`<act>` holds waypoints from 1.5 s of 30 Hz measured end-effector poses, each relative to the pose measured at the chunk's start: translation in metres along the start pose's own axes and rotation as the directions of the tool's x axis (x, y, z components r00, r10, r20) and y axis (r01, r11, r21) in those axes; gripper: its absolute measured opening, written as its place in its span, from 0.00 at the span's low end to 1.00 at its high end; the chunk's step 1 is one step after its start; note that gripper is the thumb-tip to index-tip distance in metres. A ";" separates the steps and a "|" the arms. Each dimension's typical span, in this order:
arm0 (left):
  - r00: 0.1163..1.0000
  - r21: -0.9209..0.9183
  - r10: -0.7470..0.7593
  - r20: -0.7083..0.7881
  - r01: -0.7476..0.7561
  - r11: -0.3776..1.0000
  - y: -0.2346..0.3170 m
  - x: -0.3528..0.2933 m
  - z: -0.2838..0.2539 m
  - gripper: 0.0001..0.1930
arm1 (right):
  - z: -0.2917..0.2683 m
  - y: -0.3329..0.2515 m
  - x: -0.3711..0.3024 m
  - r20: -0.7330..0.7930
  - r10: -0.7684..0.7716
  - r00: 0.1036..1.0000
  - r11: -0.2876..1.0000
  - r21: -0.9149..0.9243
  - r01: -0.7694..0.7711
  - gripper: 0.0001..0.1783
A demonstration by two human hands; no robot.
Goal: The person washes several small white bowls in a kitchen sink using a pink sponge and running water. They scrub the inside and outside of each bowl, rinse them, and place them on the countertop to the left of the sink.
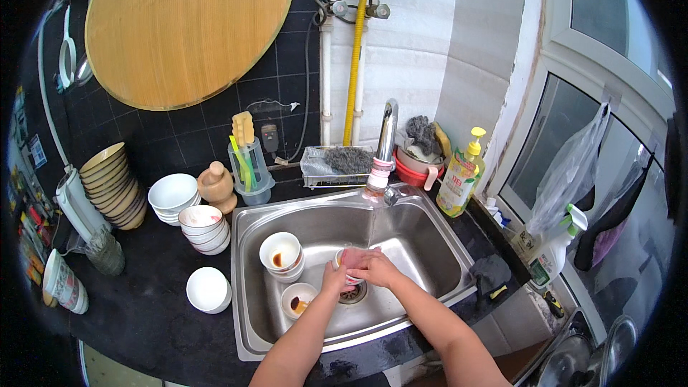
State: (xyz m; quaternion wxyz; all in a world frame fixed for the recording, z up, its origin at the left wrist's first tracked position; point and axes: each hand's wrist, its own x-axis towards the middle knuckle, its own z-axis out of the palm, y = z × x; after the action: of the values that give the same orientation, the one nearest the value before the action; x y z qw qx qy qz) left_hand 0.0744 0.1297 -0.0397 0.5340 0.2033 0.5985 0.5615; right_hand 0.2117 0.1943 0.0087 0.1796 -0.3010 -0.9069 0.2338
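Observation:
Over the drain of the steel sink [251, 322], my left hand [334, 279] holds a small white bowl [351, 281] with reddish marks, mostly hidden by my fingers. My right hand [375, 270] is closed on a pink dishcloth [356, 256] pressed against the bowl. Water runs from the faucet [388, 132] just beyond my hands. Left of them in the sink, a stack of white bowls [279, 249] has brown liquid in the top one. Nearer me, another small bowl [297, 299] holds dark and yellowish residue.
White bowls [208, 290] and bowl stacks [204, 222] stand on the left counter, with tall stacked tan bowls [113, 186] farther left. Behind the sink are a wire rack [344, 165] and a red basin [414, 172]. A yellow-pump soap bottle [462, 175] stands at the right corner.

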 end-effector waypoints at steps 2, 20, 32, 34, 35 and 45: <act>0.999 0.034 0.018 -0.046 -0.017 0.999 -0.001 -0.002 0.001 0.23 | 0.011 0.006 0.002 0.005 0.140 0.990 0.990 0.015 -0.140 0.16; 0.966 0.183 -0.182 0.183 0.149 0.972 0.008 -0.017 0.015 0.21 | -0.013 -0.024 0.012 -0.275 -0.251 0.928 0.842 -0.535 0.069 0.21; 0.943 0.185 -0.256 0.213 0.218 0.958 0.007 -0.017 0.021 0.20 | 0.014 0.013 0.010 -0.104 -0.211 0.972 0.964 -0.184 0.190 0.23; 0.969 0.194 -0.146 0.199 0.107 0.975 0.004 -0.013 0.019 0.20 | 0.004 -0.001 0.010 -0.125 -0.088 0.988 0.988 -0.135 0.071 0.26; 0.977 0.200 -0.090 0.192 0.051 0.979 0.003 -0.013 0.018 0.20 | 0.001 -0.006 0.010 -0.133 -0.025 0.991 0.994 -0.109 0.011 0.27; 0.835 0.442 0.547 -0.058 -0.470 0.764 -0.001 -0.017 0.024 0.30 | 0.008 0.019 0.008 0.597 0.598 0.534 0.485 0.260 -0.835 0.23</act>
State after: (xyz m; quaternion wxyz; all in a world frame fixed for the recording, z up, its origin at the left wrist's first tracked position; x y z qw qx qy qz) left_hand 0.1015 0.1262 -0.0286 0.2485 0.4131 0.6710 0.5634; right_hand 0.2105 0.2107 -0.0068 -0.0687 -0.5411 -0.6029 0.5823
